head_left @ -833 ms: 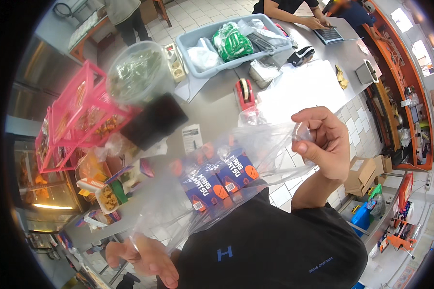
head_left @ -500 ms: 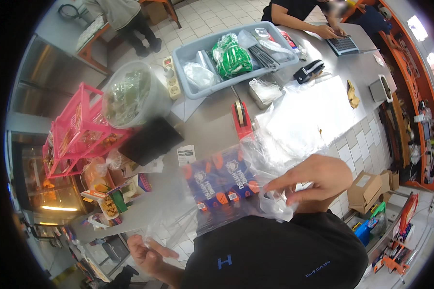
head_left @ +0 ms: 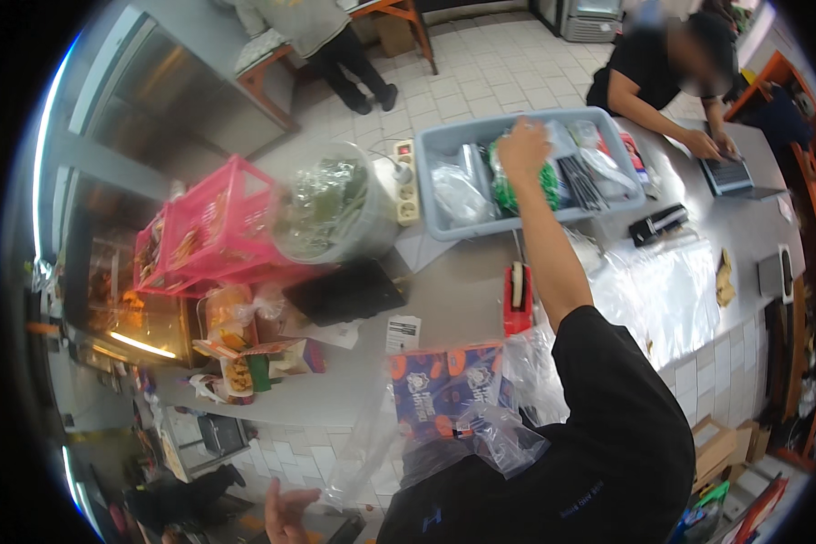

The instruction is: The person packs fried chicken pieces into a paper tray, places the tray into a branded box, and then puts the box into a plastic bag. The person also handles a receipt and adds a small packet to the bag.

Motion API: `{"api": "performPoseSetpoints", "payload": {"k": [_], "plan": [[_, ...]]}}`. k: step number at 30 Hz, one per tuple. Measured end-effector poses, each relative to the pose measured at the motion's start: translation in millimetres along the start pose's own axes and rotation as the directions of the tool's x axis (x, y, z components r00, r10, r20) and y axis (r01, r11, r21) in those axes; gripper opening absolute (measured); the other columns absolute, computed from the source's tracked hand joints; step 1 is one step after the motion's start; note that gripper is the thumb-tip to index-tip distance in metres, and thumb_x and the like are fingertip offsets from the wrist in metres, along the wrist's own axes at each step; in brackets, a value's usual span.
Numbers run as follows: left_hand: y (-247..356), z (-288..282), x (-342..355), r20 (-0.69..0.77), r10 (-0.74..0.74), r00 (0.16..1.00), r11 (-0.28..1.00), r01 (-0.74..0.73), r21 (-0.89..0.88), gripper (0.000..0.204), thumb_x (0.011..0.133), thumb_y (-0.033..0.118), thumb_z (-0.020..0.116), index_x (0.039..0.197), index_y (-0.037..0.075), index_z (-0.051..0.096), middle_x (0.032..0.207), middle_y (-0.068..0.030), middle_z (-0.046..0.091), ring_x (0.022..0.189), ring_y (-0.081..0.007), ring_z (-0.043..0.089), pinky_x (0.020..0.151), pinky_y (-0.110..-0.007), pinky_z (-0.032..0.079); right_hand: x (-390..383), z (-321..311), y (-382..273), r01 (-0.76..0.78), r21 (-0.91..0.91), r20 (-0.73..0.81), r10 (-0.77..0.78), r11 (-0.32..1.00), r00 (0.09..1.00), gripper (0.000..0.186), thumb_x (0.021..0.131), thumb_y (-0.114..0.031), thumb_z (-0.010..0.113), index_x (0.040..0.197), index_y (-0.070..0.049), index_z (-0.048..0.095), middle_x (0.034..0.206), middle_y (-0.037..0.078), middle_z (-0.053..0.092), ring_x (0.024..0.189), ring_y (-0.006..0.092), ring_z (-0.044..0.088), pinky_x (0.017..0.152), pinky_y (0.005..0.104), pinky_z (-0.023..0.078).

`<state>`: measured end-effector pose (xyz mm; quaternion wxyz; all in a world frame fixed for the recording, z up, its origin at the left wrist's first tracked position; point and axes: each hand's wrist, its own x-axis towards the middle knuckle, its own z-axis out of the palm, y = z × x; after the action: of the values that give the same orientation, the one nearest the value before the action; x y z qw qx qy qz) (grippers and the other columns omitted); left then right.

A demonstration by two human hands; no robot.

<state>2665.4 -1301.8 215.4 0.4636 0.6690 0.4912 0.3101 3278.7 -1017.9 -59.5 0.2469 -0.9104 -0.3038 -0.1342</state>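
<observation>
My right arm stretches across the steel table. My right hand is over a green bundle in clear plastic inside the grey-blue tub. Its fingers are blurred, so a grip cannot be made out. At the lower left, my left hand has its fingers apart, close to the loose edge of a clear plastic bag. Two blue-and-orange printed packs lie inside that bag, side by side at the table's near edge, in front of my body.
A red tape dispenser and flat clear bags lie right of the packs. Pink baskets, a round clear tub, a black tablet-like slab and food boxes stand left. A co-worker's hands are at a laptop.
My right hand has left the plastic bag and reached forward over the tub. The view has shifted, and my left hand now appears lower, beside the bag's edge.
</observation>
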Motion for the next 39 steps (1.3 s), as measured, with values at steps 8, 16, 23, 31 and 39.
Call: {"api": "performPoseSetpoints", "payload": {"k": [8,16,23,31,39], "plan": [[-6,16,-11,-0.095,-0.174,0.98,0.98,0.163,-0.11,0.069,0.104,0.038,0.061,0.152,-0.007,0.041,0.121,-0.0201,0.067,0.11,-0.0322,0.065,0.099,-0.048,0.052,35,-40,50,0.092,0.192,0.288,-0.146,0.977,0.946,0.084,0.077,-0.028,0.08,0.148,0.003,0.045,0.127,0.029,0.065,0.12,0.0449,0.062,0.102,0.049,0.05],[-8,22,6,-0.057,-0.175,0.983,0.979,0.167,-0.12,0.071,0.101,0.04,0.065,0.15,-0.008,0.043,0.117,-0.0198,0.068,0.108,-0.0315,0.066,0.099,-0.047,0.052,98,-118,93,0.119,0.198,0.314,-0.178,0.973,0.932,0.076,0.077,-0.028,0.077,0.141,0.006,0.054,0.126,0.032,0.065,0.122,0.0404,0.064,0.106,0.0436,0.048],[-20,23,-1,-0.079,-0.167,0.983,0.978,0.155,-0.138,0.075,0.099,0.041,0.068,0.149,-0.009,0.044,0.114,-0.0185,0.068,0.105,-0.0308,0.066,0.097,-0.047,0.053,61,-57,43,0.186,0.249,0.29,-0.257,0.95,0.922,0.082,0.077,-0.043,0.08,0.138,0.007,0.058,0.125,0.034,0.065,0.117,0.0425,0.066,0.104,0.045,0.05],[-73,5,-31,-0.025,-0.159,0.987,0.982,0.155,-0.104,0.083,0.1,0.051,0.061,0.155,-0.004,0.033,0.105,-0.0086,0.066,0.068,-0.0106,0.058,0.086,-0.031,0.055,-26,-205,122,0.245,0.639,0.276,-0.515,0.729,0.811,0.04,0.093,-0.031,0.071,0.122,-0.003,0.071,0.09,0.012,0.074,0.083,0.0202,0.07,0.079,0.0355,0.055],[-189,24,-15,0.355,-0.668,0.654,0.723,0.458,0.518,0.037,0.106,0.026,0.051,0.119,-0.007,0.062,0.09,-0.0164,0.074,0.062,-0.0174,0.065,0.063,-0.032,0.058,-325,-391,312,-0.533,0.387,0.345,0.418,0.753,0.841,0.024,0.094,-0.023,0.067,0.096,0.0,0.073,0.071,0.007,0.068,0.063,0.0127,0.061,0.061,0.0298,0.049]]}}
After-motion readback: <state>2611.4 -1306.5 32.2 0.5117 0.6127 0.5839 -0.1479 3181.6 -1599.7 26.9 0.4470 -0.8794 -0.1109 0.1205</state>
